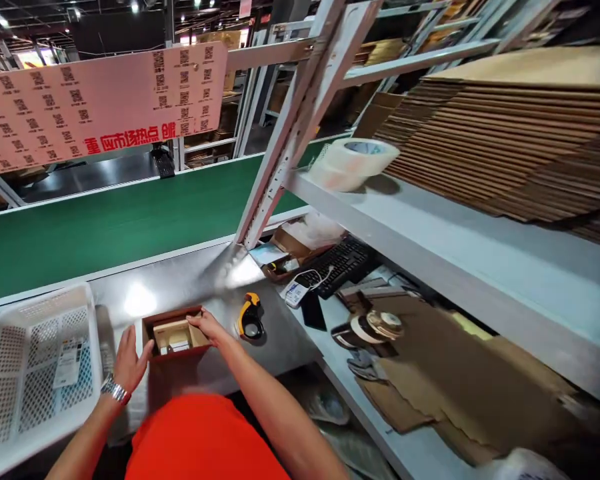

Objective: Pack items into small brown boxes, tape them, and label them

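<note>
A small brown cardboard box (153,328) stands open on the metal worktable (190,283) in front of me, with a smaller pale carton inside it. My left hand (129,359), with a metal watch on the wrist, rests flat against the box's left side, fingers stretched out. My right hand (207,326) lies on the box's right rim, fingers bent over the edge and pressing a flap. A yellow and black tape dispenser (249,317) lies just right of the box.
A white perforated basket (35,363) with a label sits at the left. Behind runs a green conveyor belt (105,227). At the right, a shelf (430,233) holds tape rolls (355,160) and stacked flat cardboard (520,140); below lie a keyboard (343,263) and cardboard sheets.
</note>
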Tool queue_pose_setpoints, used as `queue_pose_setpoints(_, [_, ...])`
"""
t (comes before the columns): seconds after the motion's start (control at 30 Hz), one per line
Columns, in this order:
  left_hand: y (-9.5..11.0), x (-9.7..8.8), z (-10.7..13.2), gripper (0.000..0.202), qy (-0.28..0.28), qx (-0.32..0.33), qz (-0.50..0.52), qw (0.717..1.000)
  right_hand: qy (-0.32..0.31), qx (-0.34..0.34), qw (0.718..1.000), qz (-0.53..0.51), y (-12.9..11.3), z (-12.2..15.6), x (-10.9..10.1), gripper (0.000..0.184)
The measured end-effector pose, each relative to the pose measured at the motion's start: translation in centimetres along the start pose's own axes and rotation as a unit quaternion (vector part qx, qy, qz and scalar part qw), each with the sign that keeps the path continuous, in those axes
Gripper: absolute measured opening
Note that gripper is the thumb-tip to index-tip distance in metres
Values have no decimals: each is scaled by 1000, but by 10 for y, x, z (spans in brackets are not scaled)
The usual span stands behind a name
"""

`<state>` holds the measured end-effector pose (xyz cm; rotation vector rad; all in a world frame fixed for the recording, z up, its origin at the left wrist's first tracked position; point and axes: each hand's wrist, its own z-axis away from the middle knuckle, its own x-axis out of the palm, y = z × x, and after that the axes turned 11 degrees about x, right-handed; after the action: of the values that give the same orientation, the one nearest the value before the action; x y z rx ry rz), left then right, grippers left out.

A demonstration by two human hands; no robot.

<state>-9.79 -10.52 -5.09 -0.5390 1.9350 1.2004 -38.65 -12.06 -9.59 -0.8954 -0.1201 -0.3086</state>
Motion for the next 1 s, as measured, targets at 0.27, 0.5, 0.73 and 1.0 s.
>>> queue_pose_setpoints(0.27, [18,39,8,92,-181,21,-24,983,-16,20,1000,-11,2,-4,0,50])
queue_pose_setpoints(0.5, [9,40,-13,58,-97,27,-47,994,-46,19,999,-12,-9,5,-7,58])
queue_pose_setpoints(0.73, [-8,71,-21,76,69,-119,31,990,-97,57,994,-10,-19,16,-21,63])
queue_pose_setpoints(1.0, [-6,73,-9,120,122,-117,107,980,-65,39,997,-15,-3,21,-28,61])
